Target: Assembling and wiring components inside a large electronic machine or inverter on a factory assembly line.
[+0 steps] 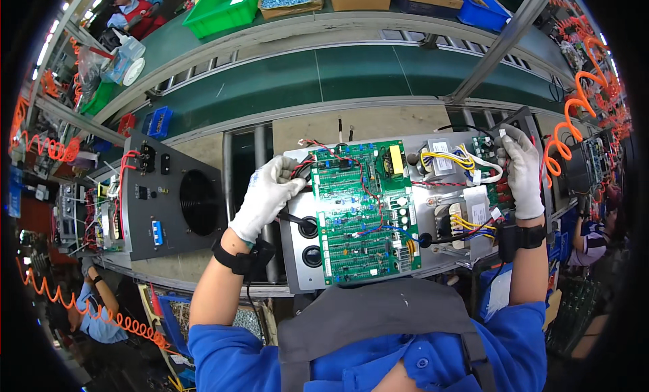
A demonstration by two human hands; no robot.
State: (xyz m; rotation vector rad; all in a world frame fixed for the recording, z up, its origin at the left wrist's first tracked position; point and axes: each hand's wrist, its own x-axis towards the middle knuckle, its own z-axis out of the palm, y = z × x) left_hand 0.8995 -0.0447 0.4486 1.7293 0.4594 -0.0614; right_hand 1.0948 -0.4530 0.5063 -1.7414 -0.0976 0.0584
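Note:
A grey metal chassis [297,253] lies in front of me with a large green circuit board [362,213] on it, plus transformers and yellow wires [443,160] to the right. My left hand [267,196], in a white glove, grips the chassis's upper left edge by red and black wires [307,163]. My right hand [524,172], also gloved, holds the chassis's upper right corner next to a small green board [484,150]. Both wrists wear black straps.
A dark grey panel with a round fan grille [177,202] lies to the left. A green conveyor belt [351,74] runs behind, with green, blue and cardboard bins [223,10] beyond. Orange coiled hoses [574,121] hang at right. Another person [94,311] works at lower left.

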